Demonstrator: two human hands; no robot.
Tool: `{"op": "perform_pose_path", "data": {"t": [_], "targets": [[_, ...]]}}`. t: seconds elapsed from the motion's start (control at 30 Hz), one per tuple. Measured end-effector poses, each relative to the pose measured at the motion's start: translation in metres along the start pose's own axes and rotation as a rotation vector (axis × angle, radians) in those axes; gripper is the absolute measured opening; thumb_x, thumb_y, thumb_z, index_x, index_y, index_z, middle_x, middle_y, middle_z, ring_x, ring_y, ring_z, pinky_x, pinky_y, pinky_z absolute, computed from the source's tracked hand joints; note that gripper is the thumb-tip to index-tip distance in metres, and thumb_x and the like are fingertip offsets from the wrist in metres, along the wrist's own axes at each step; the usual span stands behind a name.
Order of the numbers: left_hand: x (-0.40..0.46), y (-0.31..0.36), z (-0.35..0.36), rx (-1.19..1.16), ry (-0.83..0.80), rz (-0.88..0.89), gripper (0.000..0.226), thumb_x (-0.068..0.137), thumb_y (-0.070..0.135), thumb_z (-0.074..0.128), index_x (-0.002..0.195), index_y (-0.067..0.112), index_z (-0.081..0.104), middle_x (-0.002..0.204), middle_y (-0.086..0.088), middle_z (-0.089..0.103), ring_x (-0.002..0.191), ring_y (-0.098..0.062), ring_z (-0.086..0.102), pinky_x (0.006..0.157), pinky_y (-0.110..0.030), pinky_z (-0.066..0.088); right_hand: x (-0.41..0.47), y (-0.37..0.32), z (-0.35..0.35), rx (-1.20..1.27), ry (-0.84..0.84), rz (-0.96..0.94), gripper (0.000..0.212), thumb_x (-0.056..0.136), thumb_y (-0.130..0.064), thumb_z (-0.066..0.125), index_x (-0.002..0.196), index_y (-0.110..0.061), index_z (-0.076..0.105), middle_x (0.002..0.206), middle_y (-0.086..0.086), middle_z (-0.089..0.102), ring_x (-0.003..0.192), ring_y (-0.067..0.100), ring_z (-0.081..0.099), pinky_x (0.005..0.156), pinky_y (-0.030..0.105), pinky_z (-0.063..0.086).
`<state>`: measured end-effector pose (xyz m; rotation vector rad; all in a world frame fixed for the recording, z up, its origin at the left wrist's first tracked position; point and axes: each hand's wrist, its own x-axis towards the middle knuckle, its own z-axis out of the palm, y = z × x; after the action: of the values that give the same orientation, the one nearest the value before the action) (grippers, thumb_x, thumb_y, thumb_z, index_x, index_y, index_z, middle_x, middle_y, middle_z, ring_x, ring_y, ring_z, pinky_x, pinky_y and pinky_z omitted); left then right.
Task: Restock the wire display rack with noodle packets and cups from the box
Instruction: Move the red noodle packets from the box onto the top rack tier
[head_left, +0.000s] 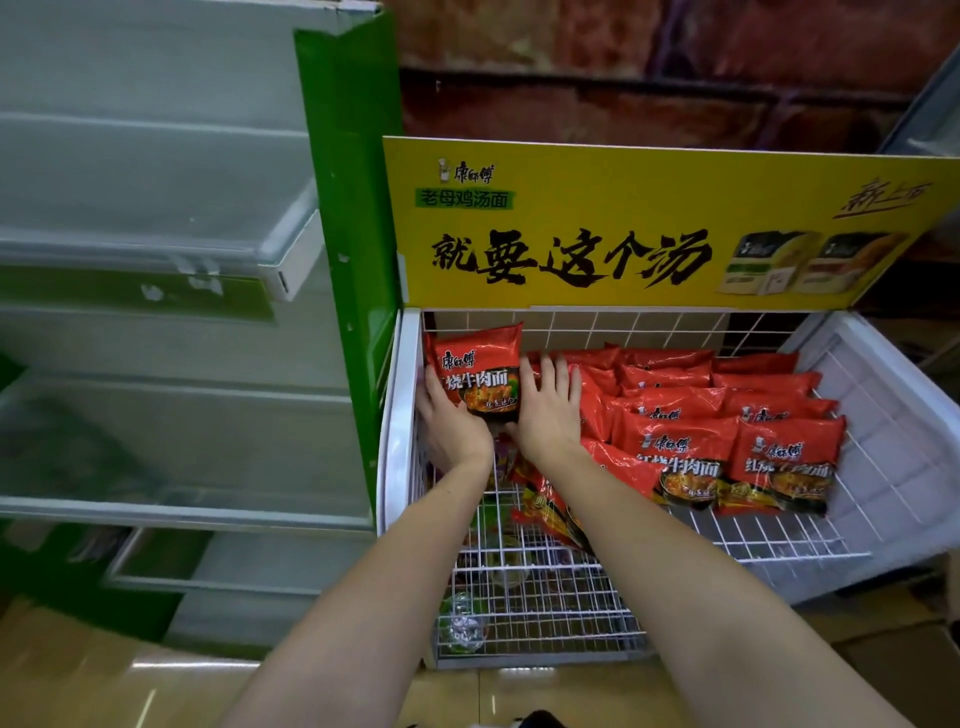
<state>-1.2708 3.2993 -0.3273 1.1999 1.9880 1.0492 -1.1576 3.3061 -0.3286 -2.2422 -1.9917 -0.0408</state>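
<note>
A red noodle packet (480, 371) stands upright at the far left of the white wire rack (550, 597). My left hand (449, 415) holds its lower left edge, fingers reaching behind it. My right hand (548, 405) lies with straight spread fingers against its right side and the neighbouring packets. Rows of the same red packets (727, 431) fill the right and back of the rack. More packets (545, 509) lie loose under my right forearm. No box is in view.
A yellow sign (649, 223) stands along the rack's back edge. A green-sided shelf unit (348, 260) with bare pale shelves stands tight against the rack's left. Below the wire floor, cups and wrappers (462, 618) show on a lower level. Tan floor lies in front.
</note>
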Motion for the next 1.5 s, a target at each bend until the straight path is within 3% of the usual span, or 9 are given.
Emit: {"op": "perform_pose_path", "data": {"t": [0.13, 0.27, 0.37, 0.53, 0.83, 0.97, 1.07, 1.2, 1.5], "targets": [[-0.001, 0.001, -0.003, 0.156, -0.05, 0.062, 0.066, 0.102, 0.025, 0.054, 0.156, 0.033, 0.018, 0.166, 0.005, 0.017, 0.118, -0.031, 0.06, 0.091, -0.05, 0.054, -0.001, -0.005, 0.006, -0.105, -0.017, 0.0, 0.111, 0.083, -0.059, 0.071, 0.161, -0.018, 0.002, 0.165, 0.018, 0.012, 0.154, 0.039, 0.001, 0.124, 0.057, 0.002], [-0.004, 0.004, -0.003, 0.098, -0.067, 0.126, 0.073, 0.098, 0.021, 0.062, 0.157, 0.023, 0.019, 0.168, 0.003, 0.007, 0.119, -0.031, 0.06, 0.093, -0.049, 0.054, 0.001, -0.01, 0.012, -0.153, -0.037, 0.013, 0.109, 0.087, -0.059, 0.065, 0.16, -0.017, -0.004, 0.166, 0.02, 0.004, 0.153, 0.041, -0.004, 0.123, 0.06, 0.002], [-0.009, 0.007, -0.005, 0.141, -0.07, 0.301, 0.08, 0.095, 0.016, 0.066, 0.158, 0.03, 0.02, 0.167, 0.005, 0.002, 0.138, -0.029, 0.041, 0.091, -0.037, 0.054, -0.001, -0.007, 0.013, -0.149, -0.02, -0.002, 0.099, 0.093, -0.054, 0.059, 0.16, -0.02, -0.004, 0.166, 0.02, 0.004, 0.153, 0.041, -0.003, 0.123, 0.06, 0.002], [-0.007, 0.0, 0.002, 0.507, -0.18, 0.553, 0.082, 0.101, 0.03, 0.056, 0.158, 0.047, 0.001, 0.168, 0.006, -0.015, 0.154, -0.032, -0.001, 0.118, -0.053, 0.027, -0.001, 0.002, 0.013, -0.101, 0.009, -0.026, 0.089, 0.097, -0.029, 0.056, 0.16, -0.032, -0.006, 0.165, 0.019, 0.007, 0.153, 0.042, -0.001, 0.122, 0.062, 0.003], [0.003, -0.012, 0.017, 0.674, -0.239, 0.432, 0.086, 0.101, 0.037, 0.056, 0.156, 0.048, -0.01, 0.168, -0.002, -0.012, 0.154, -0.038, -0.006, 0.114, -0.061, 0.029, -0.003, 0.014, 0.002, -0.163, -0.059, -0.043, 0.104, 0.091, -0.027, 0.069, 0.159, -0.027, -0.009, 0.165, 0.016, 0.009, 0.153, 0.039, 0.003, 0.115, 0.074, 0.007], [0.002, -0.011, 0.018, 0.669, -0.241, 0.471, 0.096, 0.097, 0.013, 0.062, 0.157, 0.046, -0.006, 0.168, -0.002, -0.011, 0.153, -0.039, -0.006, 0.113, -0.056, 0.034, -0.002, 0.025, 0.0, -0.136, -0.06, -0.051, 0.104, 0.09, -0.023, 0.07, 0.16, -0.027, -0.007, 0.165, 0.013, 0.01, 0.154, 0.036, 0.003, 0.114, 0.075, 0.008], [-0.006, -0.009, 0.015, 0.644, -0.311, 0.544, 0.101, 0.091, -0.007, 0.056, 0.16, 0.04, -0.002, 0.168, 0.0, -0.015, 0.154, -0.036, -0.01, 0.119, -0.056, 0.022, -0.002, 0.022, 0.0, -0.133, -0.054, -0.05, 0.1, 0.092, -0.019, 0.066, 0.16, -0.027, -0.007, 0.164, 0.012, 0.01, 0.153, 0.035, 0.004, 0.115, 0.074, 0.006], [-0.011, -0.012, 0.017, 0.679, -0.358, 0.636, 0.104, 0.086, -0.013, 0.055, 0.161, 0.03, -0.002, 0.168, 0.001, -0.014, 0.154, -0.032, -0.012, 0.122, -0.06, 0.012, -0.001, 0.021, 0.002, -0.083, -0.035, -0.046, 0.094, 0.09, -0.018, 0.065, 0.16, -0.026, 0.003, 0.163, 0.013, 0.016, 0.153, 0.036, 0.007, 0.115, 0.074, 0.007], [-0.006, -0.009, 0.021, 0.753, -0.359, 0.565, 0.092, 0.094, 0.009, 0.061, 0.161, 0.03, 0.002, 0.169, -0.003, -0.01, 0.153, -0.037, -0.012, 0.123, -0.058, 0.009, -0.016, 0.022, 0.006, -0.027, 0.079, -0.129, 0.089, 0.082, -0.02, 0.068, 0.158, -0.021, 0.022, 0.163, 0.016, 0.021, 0.153, 0.036, 0.01, 0.121, 0.064, 0.003]]}}
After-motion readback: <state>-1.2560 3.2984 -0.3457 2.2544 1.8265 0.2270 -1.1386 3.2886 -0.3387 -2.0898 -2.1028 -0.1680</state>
